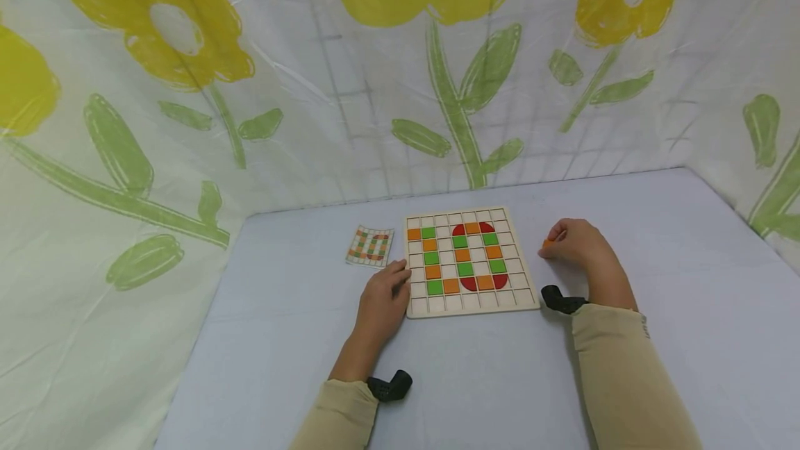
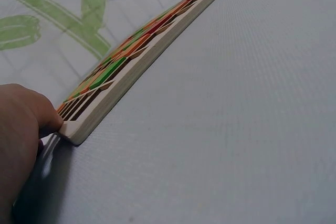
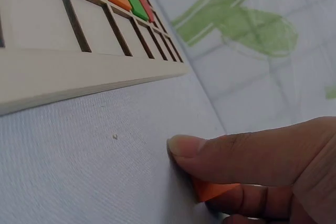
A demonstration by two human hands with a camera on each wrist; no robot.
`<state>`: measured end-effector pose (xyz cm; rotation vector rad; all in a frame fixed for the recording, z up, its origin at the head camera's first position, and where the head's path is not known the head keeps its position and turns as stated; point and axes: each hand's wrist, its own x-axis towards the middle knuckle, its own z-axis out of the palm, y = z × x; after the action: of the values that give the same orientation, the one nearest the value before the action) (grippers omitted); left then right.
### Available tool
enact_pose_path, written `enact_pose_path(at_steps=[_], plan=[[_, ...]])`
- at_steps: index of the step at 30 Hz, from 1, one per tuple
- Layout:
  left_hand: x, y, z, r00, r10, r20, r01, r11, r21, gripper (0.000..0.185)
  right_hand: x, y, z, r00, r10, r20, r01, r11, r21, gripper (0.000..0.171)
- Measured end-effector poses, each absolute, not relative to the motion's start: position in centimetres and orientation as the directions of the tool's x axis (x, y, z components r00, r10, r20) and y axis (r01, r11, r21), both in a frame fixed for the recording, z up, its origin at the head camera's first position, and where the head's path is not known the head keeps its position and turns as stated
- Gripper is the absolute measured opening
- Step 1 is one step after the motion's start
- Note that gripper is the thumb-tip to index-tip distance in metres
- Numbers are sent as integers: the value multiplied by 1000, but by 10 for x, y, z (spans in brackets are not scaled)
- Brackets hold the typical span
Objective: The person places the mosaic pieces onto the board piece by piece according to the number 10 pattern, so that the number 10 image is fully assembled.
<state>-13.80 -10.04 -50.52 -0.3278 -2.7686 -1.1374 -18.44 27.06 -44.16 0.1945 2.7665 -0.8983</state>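
Filling a wooden grid board [image 1: 471,307] with coloured tiles, most of the pattern already laid.

The orange tile [image 3: 212,190] in play sits pinched under the thumb and curled fingers of the right hand [image 1: 571,242], down on the pale blue surface [image 1: 656,228] just beside the board's right edge and not yet in a cell. On the board a column of alternating orange and green squares stands next to a ring of orange, green and red pieces that looks closed, so I judge the figure near finished. Which cells still want a tile I cannot tell. The left hand [image 1: 384,297] rests with its fingers relaxed against the board's left edge, steadying it. A small pattern card [image 1: 370,246] lies just left of the board, near that hand.
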Motion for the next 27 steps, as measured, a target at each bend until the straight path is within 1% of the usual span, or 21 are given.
enact_pose_path(at_steps=[7, 10, 15, 20, 25, 27], plan=[[-138, -100, -505, -966, 156, 205, 256, 685, 682, 27, -189, 265, -445, -976, 18, -216, 141, 808, -571, 23], [-138, -100, -504, -965, 159, 209, 260, 683, 683, 27, -189, 259, -443, -980, 27, -198, 141, 796, -588, 18], [-138, -100, -504, -968, 153, 200, 250, 690, 680, 27, -189, 243, -437, -987, 19, -162, 116, 778, -618, 15], [-138, -99, -503, -970, 147, 194, 241, 688, 684, 28, -188, 218, -431, -991, -64, -115, 26, 764, -644, 17], [-137, -100, -503, -972, 144, 187, 234, 686, 689, 28, -183, 180, -425, -982, -184, -43, -112, 749, -654, 20], [-137, -100, -503, -972, 144, 187, 234, 685, 690, 28, -178, 160, -422, -971, -236, -25, -165, 746, -645, 19]])
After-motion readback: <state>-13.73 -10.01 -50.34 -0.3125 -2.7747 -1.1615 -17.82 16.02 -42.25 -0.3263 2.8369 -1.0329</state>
